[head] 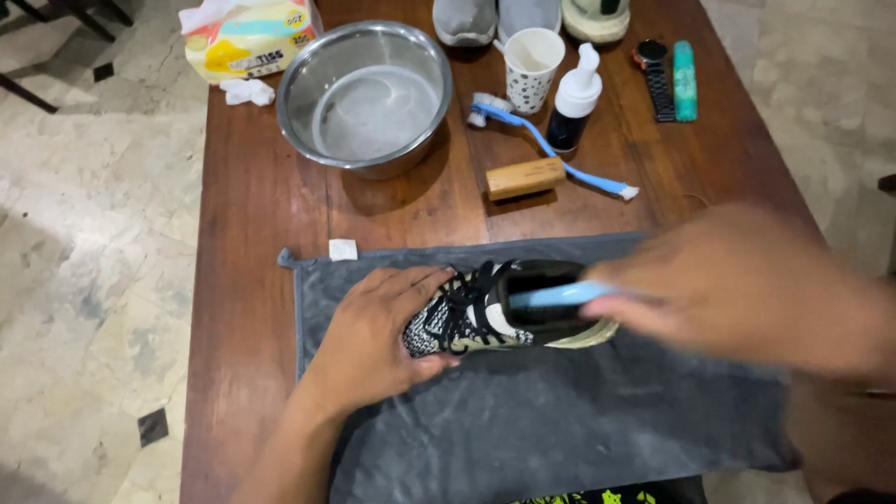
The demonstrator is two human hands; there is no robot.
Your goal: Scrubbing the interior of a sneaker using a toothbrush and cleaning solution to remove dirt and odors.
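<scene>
One black-and-white knit sneaker (pixel 485 313) with black laces lies on a grey towel (pixel 523 420); left hand (pixel 378 336) clasps its toe, while blurred right hand (pixel 747 285) apparently grips a light-blue brush (pixel 560 296).

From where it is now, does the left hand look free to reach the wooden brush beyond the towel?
Probably not right away. The left hand is clamped over the toe of the sneaker on the grey towel. The path to the wooden brush looks open, but it would have to let go first.

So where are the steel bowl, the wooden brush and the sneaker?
steel bowl (pixel 308 70): head view, bare left rim.
wooden brush (pixel 525 177): head view, middle of its wooden back.
sneaker (pixel 471 313): head view, its black laces.
</scene>
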